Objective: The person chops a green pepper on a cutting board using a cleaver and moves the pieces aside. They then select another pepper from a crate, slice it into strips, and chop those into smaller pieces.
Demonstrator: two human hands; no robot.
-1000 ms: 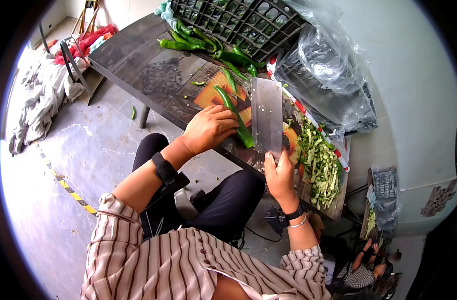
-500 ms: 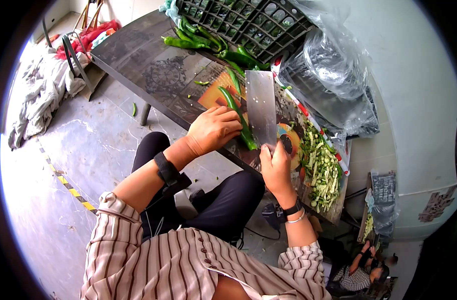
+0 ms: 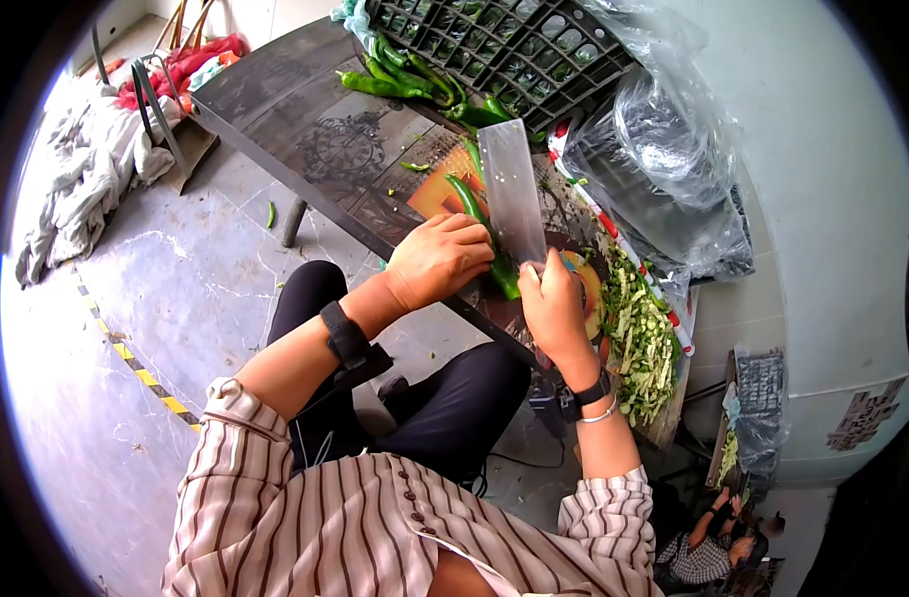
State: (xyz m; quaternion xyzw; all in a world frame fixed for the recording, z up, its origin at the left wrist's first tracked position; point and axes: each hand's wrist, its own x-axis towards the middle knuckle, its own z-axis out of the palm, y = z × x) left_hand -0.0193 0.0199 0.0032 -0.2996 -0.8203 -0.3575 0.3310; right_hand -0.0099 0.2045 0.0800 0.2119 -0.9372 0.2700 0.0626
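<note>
My left hand (image 3: 442, 261) is closed over a long green pepper (image 3: 504, 274) lying near the front edge of the dark table (image 3: 305, 139). The pepper's far end shows beyond my fingers. In my right hand (image 3: 556, 308) is the handle of a wide cleaver (image 3: 512, 189), its blade just right of the pepper and pointing away from me. Another green pepper is partly hidden behind the blade. A pile of chopped green pepper (image 3: 641, 348) lies on the table to the right of my right hand.
Whole green peppers (image 3: 385, 85) lie beside a black crate (image 3: 504, 50) at the back. Clear plastic bags (image 3: 663, 149) cover the back right. Cloths (image 3: 87, 179) and a metal frame are at left. Another person (image 3: 708, 552) sits at lower right.
The cleaver blade has tilted a little to the left over the table. The whole view has shifted slightly, and my left hand still holds the pepper.
</note>
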